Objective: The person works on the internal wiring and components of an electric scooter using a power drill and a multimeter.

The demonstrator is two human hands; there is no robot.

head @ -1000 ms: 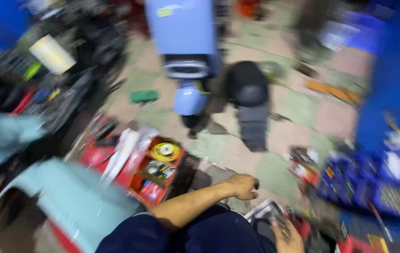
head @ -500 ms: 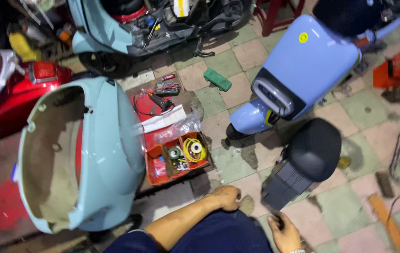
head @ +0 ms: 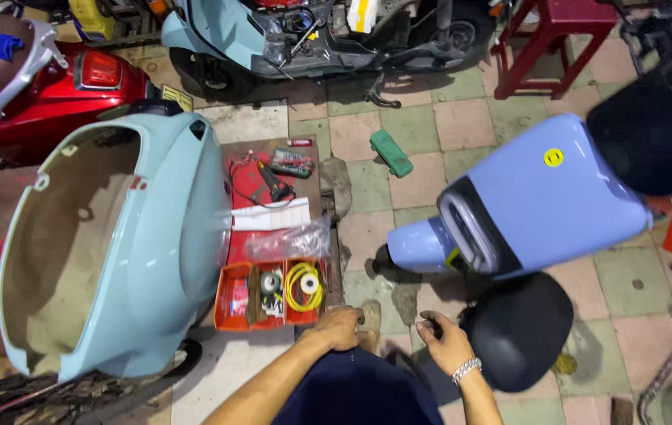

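The left hand (head: 341, 327) rests curled on the knee, just beside the orange parts tray (head: 235, 299) that holds a yellow wire coil (head: 304, 285); it grips nothing that shows. The right hand (head: 443, 340) hangs near the black scooter seat (head: 521, 330) with fingers bent inward, perhaps pinching something small, though the view is too coarse to tell. Good practice here is to keep any small part low over the tiled floor (head: 367, 228) (a dropped screw rolls far on tiles) and close to the tray. The pale blue body panel (head: 155, 236) stands at the left, the lilac scooter tail (head: 540, 197) at the right, so elbows want care on both sides.
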